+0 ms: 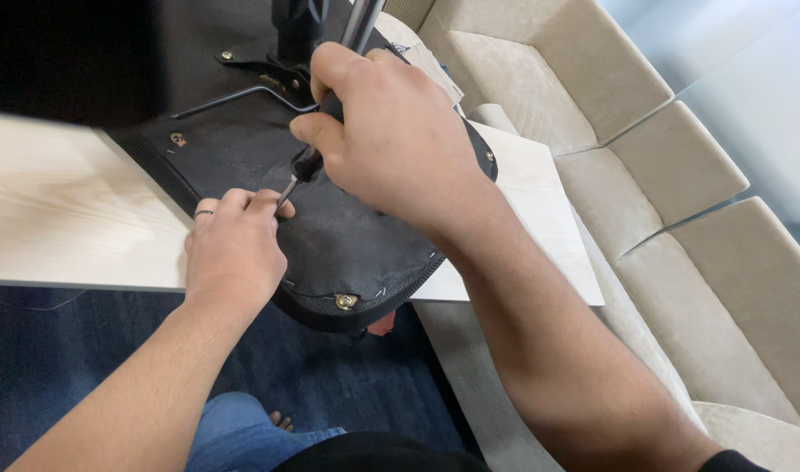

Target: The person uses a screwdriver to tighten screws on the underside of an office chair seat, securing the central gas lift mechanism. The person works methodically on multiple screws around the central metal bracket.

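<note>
An upturned chair seat (347,236), covered in black fabric, lies on a pale wooden table (59,210) with its underside facing up. My right hand (391,140) is wrapped around the black handle of a screwdriver (306,163). Its metal tip points down at the seat's underside. My left hand (234,249) rests on the fabric with its fingertips pinched at the tip of the screwdriver; whatever they hold there is hidden. A ring sits on one finger. A brass screw (346,301) shows at the seat's near edge, another (177,138) at the far left.
Black metal chair hardware (286,61) and a lever rod (234,98) rise from the seat's middle. A beige cushioned sofa (645,175) runs along the right. Dark blue carpet (85,350) lies under the table, and my knee in blue jeans (243,428) shows below.
</note>
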